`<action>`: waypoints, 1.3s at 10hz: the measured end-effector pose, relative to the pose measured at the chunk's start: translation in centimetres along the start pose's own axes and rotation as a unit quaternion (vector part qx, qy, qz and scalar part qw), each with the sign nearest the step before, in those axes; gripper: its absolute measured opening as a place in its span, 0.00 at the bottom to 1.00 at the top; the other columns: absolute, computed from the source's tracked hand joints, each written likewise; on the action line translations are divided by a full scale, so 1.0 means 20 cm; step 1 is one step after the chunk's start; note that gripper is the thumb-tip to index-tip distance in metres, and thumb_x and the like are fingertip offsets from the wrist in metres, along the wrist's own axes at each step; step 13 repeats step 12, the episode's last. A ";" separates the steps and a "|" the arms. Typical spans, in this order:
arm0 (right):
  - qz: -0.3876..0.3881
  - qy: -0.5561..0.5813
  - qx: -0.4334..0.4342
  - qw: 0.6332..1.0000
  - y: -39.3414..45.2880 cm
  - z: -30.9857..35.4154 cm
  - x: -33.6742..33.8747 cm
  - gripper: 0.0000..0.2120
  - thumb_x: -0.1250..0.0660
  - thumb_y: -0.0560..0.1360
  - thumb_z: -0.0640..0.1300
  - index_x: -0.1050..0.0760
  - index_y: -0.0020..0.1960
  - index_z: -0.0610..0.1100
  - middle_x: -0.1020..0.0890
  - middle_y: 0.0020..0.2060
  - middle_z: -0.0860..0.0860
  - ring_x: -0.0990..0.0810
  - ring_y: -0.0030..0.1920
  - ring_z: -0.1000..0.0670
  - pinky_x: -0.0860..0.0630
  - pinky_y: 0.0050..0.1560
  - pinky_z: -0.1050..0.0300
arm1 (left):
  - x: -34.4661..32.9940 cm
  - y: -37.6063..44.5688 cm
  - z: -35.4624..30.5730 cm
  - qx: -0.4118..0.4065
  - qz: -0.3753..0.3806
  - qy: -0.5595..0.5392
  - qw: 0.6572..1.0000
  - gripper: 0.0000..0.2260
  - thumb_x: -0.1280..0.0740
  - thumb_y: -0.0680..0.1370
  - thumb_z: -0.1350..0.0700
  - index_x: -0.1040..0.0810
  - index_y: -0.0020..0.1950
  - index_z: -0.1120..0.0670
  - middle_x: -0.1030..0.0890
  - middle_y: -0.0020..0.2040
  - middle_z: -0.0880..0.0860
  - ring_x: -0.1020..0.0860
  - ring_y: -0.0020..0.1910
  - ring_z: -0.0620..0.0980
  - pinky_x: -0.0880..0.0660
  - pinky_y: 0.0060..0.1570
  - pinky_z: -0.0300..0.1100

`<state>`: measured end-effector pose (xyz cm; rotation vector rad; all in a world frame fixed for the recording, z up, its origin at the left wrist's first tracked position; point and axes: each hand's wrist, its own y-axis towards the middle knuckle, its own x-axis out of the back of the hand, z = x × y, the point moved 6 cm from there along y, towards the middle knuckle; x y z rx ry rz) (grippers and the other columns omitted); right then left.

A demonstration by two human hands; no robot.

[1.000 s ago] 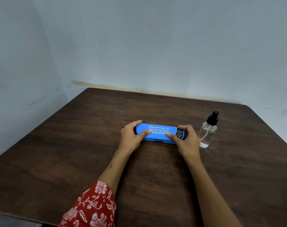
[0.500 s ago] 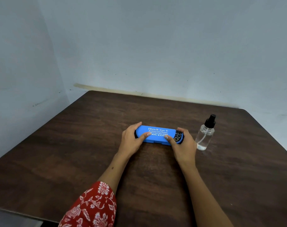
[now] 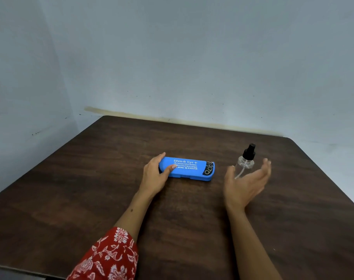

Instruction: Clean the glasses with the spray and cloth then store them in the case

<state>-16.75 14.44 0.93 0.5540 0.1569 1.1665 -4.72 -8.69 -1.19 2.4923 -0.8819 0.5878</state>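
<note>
1. Count: one blue case [image 3: 187, 168], one clear spray bottle [image 3: 245, 162] with a black pump top, two hands, one dark wooden table [image 3: 71, 188]. Glasses and cloth do not show.
2. The case lies closed and flat on the table, a little above the centre of the frame. Its long axis runs left to right across the picture, the right end sitting slightly lower; the black patterned end points to the right, toward the bottle. White lettering on the lid reads upright from the camera's side.
3. The left hand [image 3: 154, 174] grips the case's left end, fingers behind it and thumb on the lid.
4. The right hand [image 3: 245, 183] is off the table, spread and relaxed, palm turned left, holding nothing. It stands right of the case, just before the bottle, covering its lower part.
5. The bottle stands upright, right of the case and apart from it.
6. A red floral sleeve [image 3: 109, 257] shows at lower left.
</note>
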 end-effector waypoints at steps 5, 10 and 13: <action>0.121 -0.037 -0.109 0.986 0.02 -0.13 -0.09 0.27 0.28 0.71 0.45 0.33 0.68 0.44 0.24 0.62 0.47 0.25 0.61 0.45 0.28 0.61 0.48 | 0.00 0.01 0.02 -0.012 -0.010 0.002 1.000 0.27 0.33 0.76 0.48 0.33 0.72 0.56 0.30 0.71 0.54 0.33 0.70 0.51 0.36 0.66 0.43; 0.153 -0.035 -0.105 0.982 0.00 -0.11 -0.11 0.32 0.28 0.69 0.44 0.36 0.70 0.46 0.26 0.64 0.47 0.27 0.63 0.45 0.30 0.62 0.48 | -0.01 0.01 0.02 -0.013 -0.022 0.019 0.999 0.28 0.33 0.76 0.46 0.35 0.72 0.56 0.31 0.71 0.55 0.34 0.70 0.51 0.35 0.68 0.46; 0.040 -0.067 0.007 0.997 -0.02 0.02 -0.02 0.40 0.28 0.66 0.46 0.43 0.73 0.42 0.35 0.71 0.45 0.36 0.70 0.44 0.39 0.68 0.45 | 0.03 -0.03 -0.04 -0.049 -0.074 0.029 0.996 0.25 0.40 0.79 0.46 0.37 0.73 0.56 0.37 0.75 0.54 0.40 0.74 0.50 0.41 0.70 0.44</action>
